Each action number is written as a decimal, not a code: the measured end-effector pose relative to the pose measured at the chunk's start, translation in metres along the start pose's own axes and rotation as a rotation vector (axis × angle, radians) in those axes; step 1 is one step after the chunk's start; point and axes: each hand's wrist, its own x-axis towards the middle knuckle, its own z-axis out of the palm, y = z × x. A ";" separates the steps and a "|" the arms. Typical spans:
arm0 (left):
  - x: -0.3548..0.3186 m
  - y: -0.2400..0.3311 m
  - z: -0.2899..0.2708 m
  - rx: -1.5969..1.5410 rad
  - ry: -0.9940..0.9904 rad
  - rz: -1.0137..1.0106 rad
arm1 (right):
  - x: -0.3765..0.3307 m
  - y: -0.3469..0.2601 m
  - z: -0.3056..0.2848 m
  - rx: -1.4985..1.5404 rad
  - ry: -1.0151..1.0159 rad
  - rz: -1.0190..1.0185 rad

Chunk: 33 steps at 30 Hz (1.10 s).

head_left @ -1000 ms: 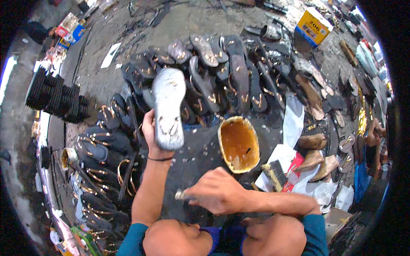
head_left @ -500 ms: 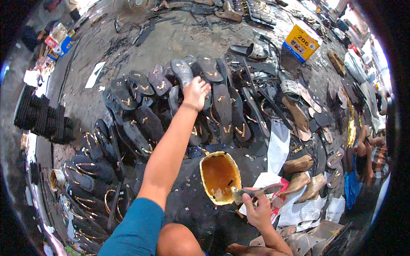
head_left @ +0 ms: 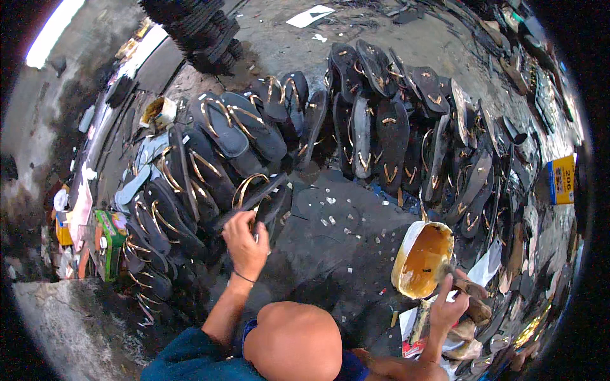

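Observation:
My left hand point(head_left: 245, 246) is at the near edge of a black flip-flop point(head_left: 259, 194) with gold straps. Its thumb stands apart from the bent fingers, and nothing shows between them; the fingertips are partly hidden against the dark soles. My right hand point(head_left: 447, 308) grips a brush point(head_left: 467, 287), whose head is over the rim of a pale tub point(head_left: 401, 269). Amber glue-like liquid point(head_left: 427, 249) coats the inside of the tub. More black flip-flops point(head_left: 220, 126) with gold straps stand close together ahead and to the left.
Dark soles with small gold fittings point(head_left: 393, 134) lean in rows at the far side. A black stack point(head_left: 194, 32) rises at the upper left, beyond a small crusted pot point(head_left: 159, 113). Shoe lasts point(head_left: 465, 348) and paper lie at the right. A yellow-and-blue box point(head_left: 562, 180) stands farther right.
The view has swung left. My left hand has come back from the far row of soles to the flip-flops nearer me. My right hand still holds the brush at the tub.

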 end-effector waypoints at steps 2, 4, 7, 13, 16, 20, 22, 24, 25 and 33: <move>0.015 -0.029 -0.017 0.198 0.041 0.105 | -0.005 0.001 -0.019 -0.382 -0.380 0.128; 0.045 -0.027 -0.023 0.229 0.046 0.107 | -0.011 0.015 -0.014 -0.210 -0.382 0.071; 0.069 -0.045 -0.023 0.263 -0.255 0.073 | -0.016 -0.005 -0.013 -0.111 -0.242 0.074; 0.025 0.014 -0.039 -0.194 -0.390 0.155 | -0.036 0.010 -0.023 -0.207 -0.167 0.045; -0.024 0.048 0.004 -0.302 -0.579 0.345 | -0.031 0.000 -0.036 -0.244 -0.436 0.127; -0.061 0.051 0.069 -0.287 -0.628 0.326 | -0.031 0.001 -0.026 -0.235 -0.414 -0.015; -0.043 0.055 0.095 -0.347 -0.632 0.333 | -0.024 -0.002 -0.052 -0.265 -0.651 0.126; -0.035 0.042 0.107 -0.310 -0.559 0.359 | -0.019 -0.008 -0.046 -0.024 -0.702 0.077; -0.026 0.043 0.114 -0.290 -0.553 0.387 | -0.019 -0.012 -0.041 0.157 -0.650 0.052; 0.013 0.064 0.131 -0.212 -0.621 0.478 | -0.004 -0.051 0.012 0.783 -0.495 -0.040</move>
